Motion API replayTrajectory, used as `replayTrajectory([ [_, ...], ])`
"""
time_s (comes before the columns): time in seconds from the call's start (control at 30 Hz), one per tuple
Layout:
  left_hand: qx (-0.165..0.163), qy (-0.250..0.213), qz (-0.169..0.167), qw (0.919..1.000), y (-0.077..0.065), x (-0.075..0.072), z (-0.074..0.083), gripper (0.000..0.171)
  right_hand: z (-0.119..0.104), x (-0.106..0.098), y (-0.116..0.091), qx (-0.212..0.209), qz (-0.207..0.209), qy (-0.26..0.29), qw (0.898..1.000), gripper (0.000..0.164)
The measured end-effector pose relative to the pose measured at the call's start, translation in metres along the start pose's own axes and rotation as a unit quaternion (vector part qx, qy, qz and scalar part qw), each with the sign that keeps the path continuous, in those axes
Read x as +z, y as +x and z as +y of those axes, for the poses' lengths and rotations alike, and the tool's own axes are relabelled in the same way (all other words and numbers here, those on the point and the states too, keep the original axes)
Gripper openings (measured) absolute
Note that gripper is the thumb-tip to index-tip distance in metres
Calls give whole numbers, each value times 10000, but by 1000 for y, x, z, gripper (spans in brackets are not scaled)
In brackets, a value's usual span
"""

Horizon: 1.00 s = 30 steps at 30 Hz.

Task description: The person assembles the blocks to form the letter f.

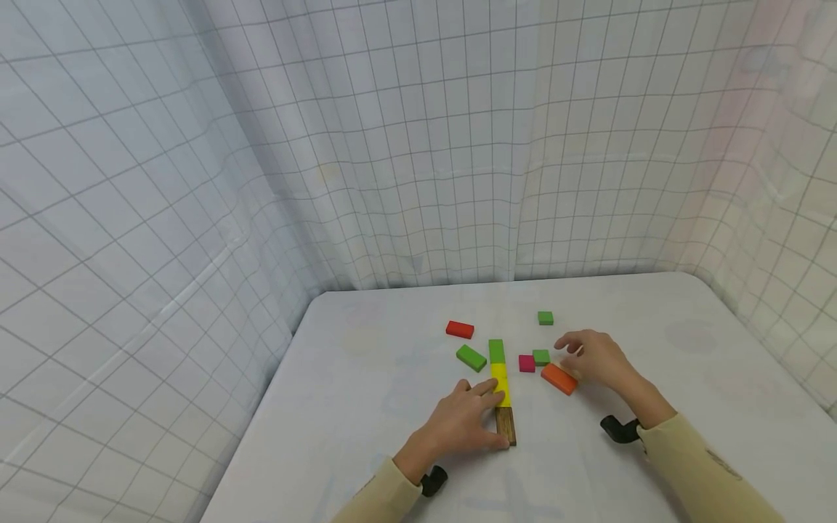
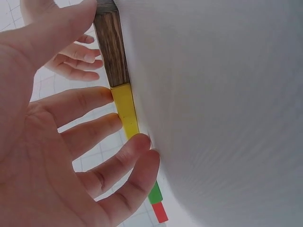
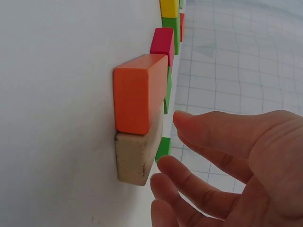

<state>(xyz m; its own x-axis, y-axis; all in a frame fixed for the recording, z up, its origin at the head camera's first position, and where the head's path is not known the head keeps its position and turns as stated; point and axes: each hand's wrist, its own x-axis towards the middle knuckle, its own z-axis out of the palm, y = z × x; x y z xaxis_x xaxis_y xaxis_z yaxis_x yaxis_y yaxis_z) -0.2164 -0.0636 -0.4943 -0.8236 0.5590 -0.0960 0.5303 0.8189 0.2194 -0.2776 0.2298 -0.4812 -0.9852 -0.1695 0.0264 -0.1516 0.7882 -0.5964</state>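
A straight row of blocks lies on the table: green [image 1: 496, 351] at the far end, yellow [image 1: 500, 371] in the middle, dark brown wood-grain [image 1: 506, 427] nearest. My left hand [image 1: 458, 421] touches this row, with its fingertips along the yellow part and its thumb at the brown block's near end. To the right, my right hand [image 1: 598, 359] hovers beside an orange block [image 1: 559, 379] and a plain wooden block [image 3: 135, 158] lying side by side. Thumb and fingers are spread apart there with nothing between them. In the head view the right hand mostly hides the wooden block.
A pink block [image 1: 527, 363] and a small green block [image 1: 540, 357] lie between the row and the orange block. Farther back is another small green block [image 1: 546, 318]. Left of the row lie a red block [image 1: 461, 330] and a green block [image 1: 471, 357]. Gridded white curtains [image 1: 418, 181] surround the table.
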Motion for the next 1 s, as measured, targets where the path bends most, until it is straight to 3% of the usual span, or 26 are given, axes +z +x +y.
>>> replayTrajectory([
  [0.23,29,-31,-8,10000,-1,1,-2,77,3,0,-10,102,-234,98,9996,24],
  [1.0,126,-255,10,9996,-3,0,-3,78,10,0,-12,-12,9,-287,9996,30],
])
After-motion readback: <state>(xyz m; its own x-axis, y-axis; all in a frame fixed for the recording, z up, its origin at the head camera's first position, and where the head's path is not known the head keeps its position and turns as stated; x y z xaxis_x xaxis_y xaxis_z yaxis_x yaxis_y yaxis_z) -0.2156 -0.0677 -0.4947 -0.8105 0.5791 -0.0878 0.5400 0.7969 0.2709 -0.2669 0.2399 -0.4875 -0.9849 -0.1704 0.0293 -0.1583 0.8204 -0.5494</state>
